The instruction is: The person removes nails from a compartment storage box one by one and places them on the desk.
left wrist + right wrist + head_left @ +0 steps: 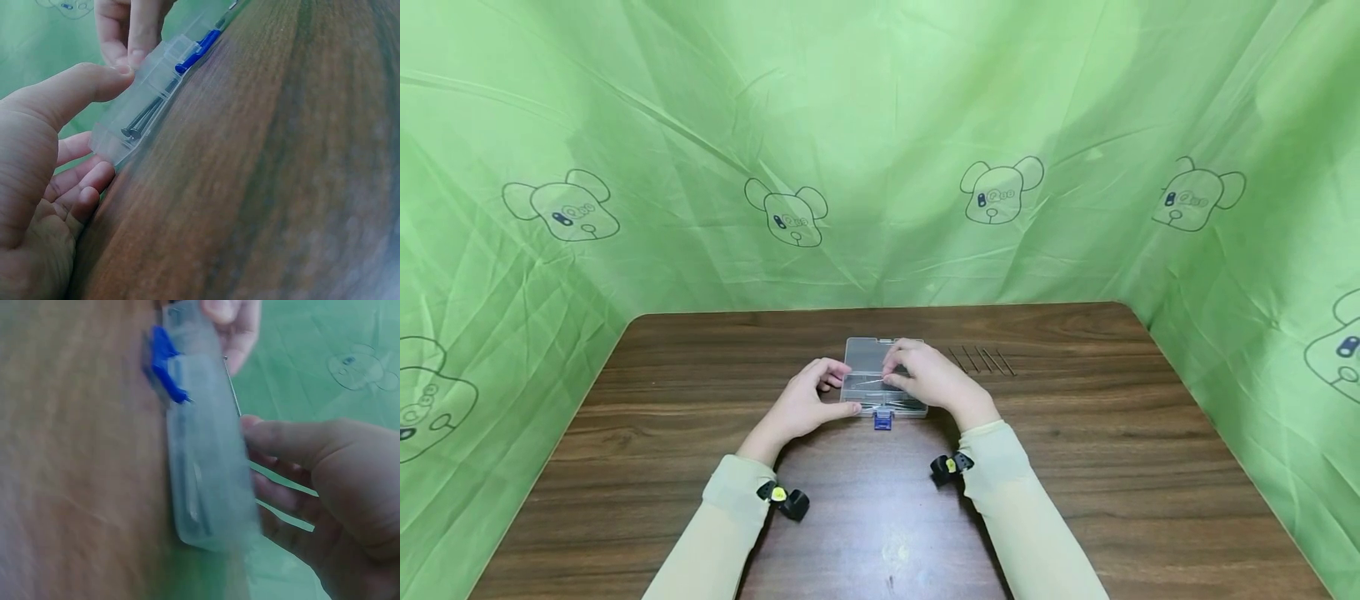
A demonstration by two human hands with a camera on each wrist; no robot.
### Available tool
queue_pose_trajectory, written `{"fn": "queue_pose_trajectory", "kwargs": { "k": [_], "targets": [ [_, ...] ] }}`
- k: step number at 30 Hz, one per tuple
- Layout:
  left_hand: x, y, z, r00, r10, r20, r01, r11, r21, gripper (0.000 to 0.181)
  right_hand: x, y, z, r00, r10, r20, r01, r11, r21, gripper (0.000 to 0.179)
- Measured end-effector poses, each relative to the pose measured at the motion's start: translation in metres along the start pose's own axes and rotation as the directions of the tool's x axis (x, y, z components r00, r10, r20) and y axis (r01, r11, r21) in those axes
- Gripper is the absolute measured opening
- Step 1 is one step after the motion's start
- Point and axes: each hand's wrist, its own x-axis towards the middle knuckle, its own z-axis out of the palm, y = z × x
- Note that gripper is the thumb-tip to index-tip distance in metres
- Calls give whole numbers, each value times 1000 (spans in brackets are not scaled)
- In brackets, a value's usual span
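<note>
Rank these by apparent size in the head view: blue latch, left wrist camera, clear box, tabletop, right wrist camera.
1. Tabletop
2. Clear box, partly covered
3. Left wrist camera and right wrist camera: too alike to rank
4. Blue latch

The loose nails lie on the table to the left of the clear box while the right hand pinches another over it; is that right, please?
Not quite: the head view shows the loose nails to the right of the clear box; the rest is correct.
</note>
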Motion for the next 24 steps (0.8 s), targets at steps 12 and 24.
{"fn": "queue_pose_trajectory", "kwargs": {
  "k": [12, 24],
  "targets": [
    [1, 1, 0, 1000, 6, -5, -6, 1000, -12, 62, -12, 10, -24, 997, 40, -71, -30, 990, 137, 5],
    [0, -5, -1, 1000, -18, 15, 18, 1000, -2, 65, -41, 46, -56, 973, 163, -162, -129, 971, 202, 13]
  ]
}}
